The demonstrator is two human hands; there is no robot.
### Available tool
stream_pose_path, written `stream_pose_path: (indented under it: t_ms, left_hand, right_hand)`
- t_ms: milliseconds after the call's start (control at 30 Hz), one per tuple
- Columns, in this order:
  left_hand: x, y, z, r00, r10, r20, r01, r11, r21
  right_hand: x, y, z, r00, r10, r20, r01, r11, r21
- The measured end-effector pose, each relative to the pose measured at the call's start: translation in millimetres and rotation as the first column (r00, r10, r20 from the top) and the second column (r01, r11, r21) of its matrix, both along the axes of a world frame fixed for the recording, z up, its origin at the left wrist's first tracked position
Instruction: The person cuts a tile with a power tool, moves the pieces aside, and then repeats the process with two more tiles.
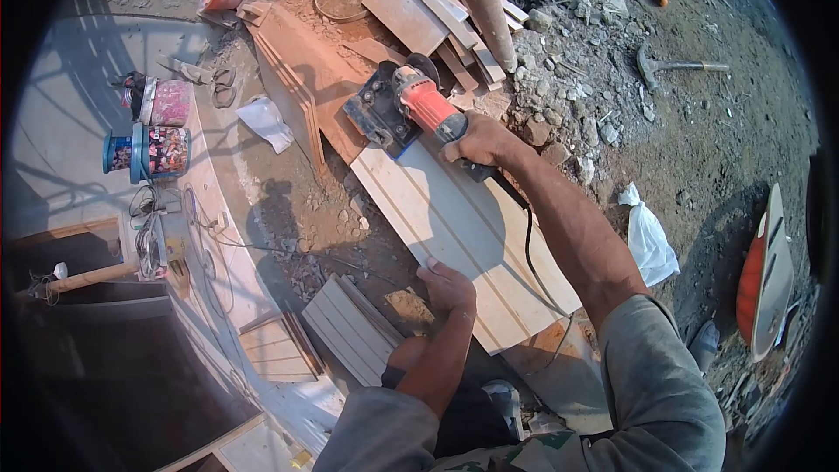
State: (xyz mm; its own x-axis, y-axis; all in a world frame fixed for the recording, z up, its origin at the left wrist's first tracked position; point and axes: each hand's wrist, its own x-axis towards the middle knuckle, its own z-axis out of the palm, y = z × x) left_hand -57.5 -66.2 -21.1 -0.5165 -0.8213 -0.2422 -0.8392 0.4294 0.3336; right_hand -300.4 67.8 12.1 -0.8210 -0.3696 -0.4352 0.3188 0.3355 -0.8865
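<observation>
A red and black power tool (428,105) with a flat dark base rests near the far end of a long pale grooved board (454,227). My right hand (479,142) is wrapped round its rear handle, and a black cord runs back from there over the board. Against the board's left edge lies my left hand (447,287), thumb at the edge; its other fingers are mostly hidden. Reddish dusty boards (306,57) lie beyond the tool.
Stacked tiles (406,13) and a round post (476,0) stand beyond the tool. A hammer (677,65) lies on rubble at right, near a white bag (648,240). Buckets (166,153) stand at left. Grooved pieces (354,323) lie beside my left hand.
</observation>
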Motion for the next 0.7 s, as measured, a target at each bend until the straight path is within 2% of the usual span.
stream_pose_path:
  t_ms: [200,267,333,400,600,700]
  left_hand:
    - [-5,10,18,1.0,0.004,0.008,-0.004,1.0,-0.018]
    - [-7,11,20,1.0,0.001,0.016,0.0,1.0,-0.029]
    - [-7,10,20,0.999,-0.006,0.051,0.007,1.0,-0.014]
    - [-5,9,16,0.997,-0.023,0.071,0.026,0.999,-0.041]
    - [-4,7,13,0.996,-0.012,0.084,0.016,0.999,-0.049]
    - [-6,11,17,0.996,-0.017,0.089,0.022,0.998,-0.05]
  right_hand:
    - [-11,-3,9,0.998,0.031,0.056,-0.032,0.999,0.027]
    - [-8,0,18,1.0,0.016,0.005,-0.016,0.999,0.051]
    - [-10,-2,12,1.0,-0.03,0.002,0.03,0.999,0.016]
    - [-11,-1,12,0.998,0.039,0.054,-0.037,0.998,-0.044]
    - [0,1,5,0.997,0.036,0.064,-0.031,0.996,-0.082]
    - [17,14,18,0.998,0.036,0.042,-0.036,0.999,0.005]
